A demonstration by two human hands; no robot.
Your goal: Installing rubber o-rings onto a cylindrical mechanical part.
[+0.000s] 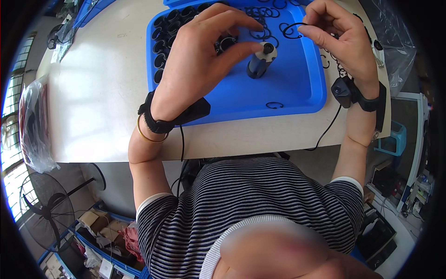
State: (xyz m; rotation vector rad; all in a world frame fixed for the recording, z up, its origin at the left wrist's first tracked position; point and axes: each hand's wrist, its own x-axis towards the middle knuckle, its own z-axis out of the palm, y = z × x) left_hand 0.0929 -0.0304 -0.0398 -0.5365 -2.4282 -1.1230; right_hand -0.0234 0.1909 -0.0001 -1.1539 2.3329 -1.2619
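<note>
My right hand (341,39) pinches a black C-shaped snap ring (285,31) between thumb and fingers, above the far right part of a blue tray (317,93). My left hand (200,58) is open, its thumb and index finger spread apart. The left thumb tip is beside the top of an upright cylinder (260,63) with a pale grey upper part and a dark base; whether they touch I cannot tell. Several more snap rings (265,12) lie at the tray's far side, and one loose ring (274,105) lies near its front edge.
Several black cup-shaped parts (159,46) stand in rows along the tray's left side, partly hidden by my left hand. More rings (325,61) lie on the table right of the tray. Black cables (329,128) trail from both wrist straps. A fan (46,211) stands lower left.
</note>
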